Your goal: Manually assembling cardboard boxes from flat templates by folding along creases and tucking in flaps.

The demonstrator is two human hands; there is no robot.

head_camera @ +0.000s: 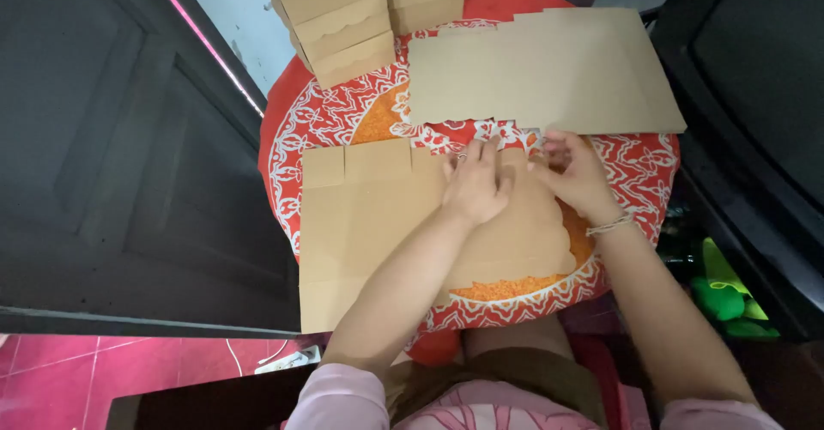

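The left hand (475,188) lies flat, fingers spread, pressing down on the blank (386,224). The blank is a die-cut sheet of plain brown cardboard, unprinted, lying flat under both hands. It has notched tabs along its far edge and a scalloped flap on the side beneath the right hand (577,174). The right hand rests on the blank's far corner with fingers curled at the edge; whether they pinch the cardboard cannot be told. A cord bracelet (611,224) sits on the right wrist.

Just beyond the fingertips lies the stack (549,69), further flat brown blanks of the same colour, its near edge close to the hands. Beyond the left hand, further off, stand the boxes (343,18), folded brown cartons with scalloped lids, piled in two columns. None shows a label.

All rest on the table (639,168), round and covered in a red cloth with white and orange pattern. The blank's near corner on the left-hand side overhangs the table rim. A dark door (129,155) stands close beside the left arm, and a dark cabinet (755,95) beside the right arm. Bare cloth shows only in narrow strips between blank and stack.
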